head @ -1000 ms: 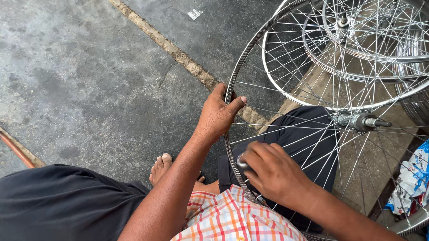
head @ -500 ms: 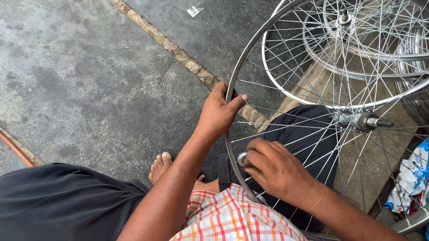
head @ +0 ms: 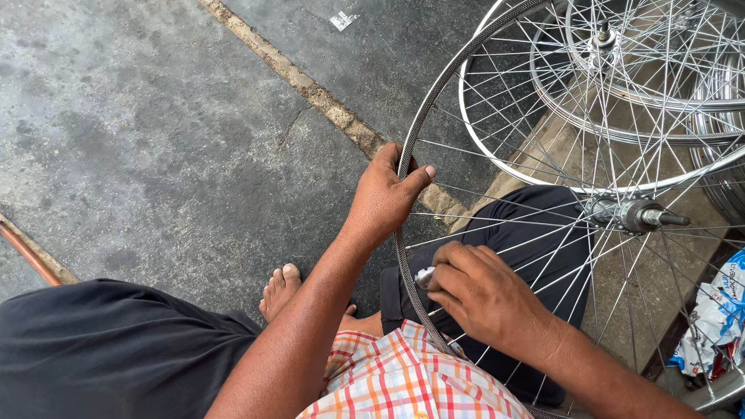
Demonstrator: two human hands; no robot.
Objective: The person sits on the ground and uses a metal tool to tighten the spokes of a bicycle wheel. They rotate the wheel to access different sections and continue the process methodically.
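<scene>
While your left hand (head: 383,197) gripped the wheel rim (head: 404,262) at nine o'clock, your right hand (head: 479,292) pinched a small metal tool (head: 424,277) closed against one spoke (head: 507,242); most spokes looked seated already.

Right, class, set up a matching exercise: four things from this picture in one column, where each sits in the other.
1. left hand
2. right hand
3. silver wheel hub
4. white paper scrap

a. lying on the concrete at the top
b. gripping the wheel's rim
c. centre of the spokes
d. among the spokes near the rim, on a small metal tool

Pairs: 1-b, 2-d, 3-c, 4-a
</scene>
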